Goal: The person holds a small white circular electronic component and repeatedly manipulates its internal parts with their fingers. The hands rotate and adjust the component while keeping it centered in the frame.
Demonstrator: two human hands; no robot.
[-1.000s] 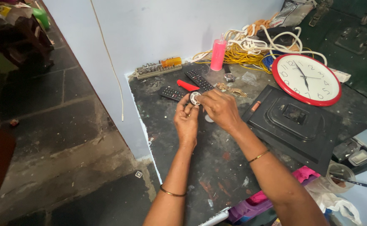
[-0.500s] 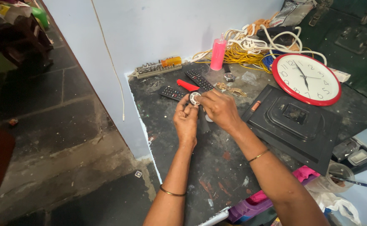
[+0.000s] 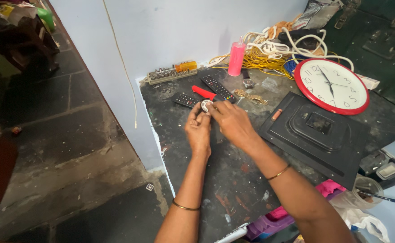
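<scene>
Your fingers cover most of the small round silver object (image 3: 206, 106), so its kind cannot be determined. Nothing has shifted since the earlier frames. Your left hand (image 3: 199, 130) and right hand (image 3: 231, 122) both pinch it between curled fingertips, above the dark worktop (image 3: 215, 180), just near of the two remote controls (image 3: 217, 87).

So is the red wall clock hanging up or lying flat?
Lying flat: the clock rests face up on the worktop, beside the cables.
</scene>
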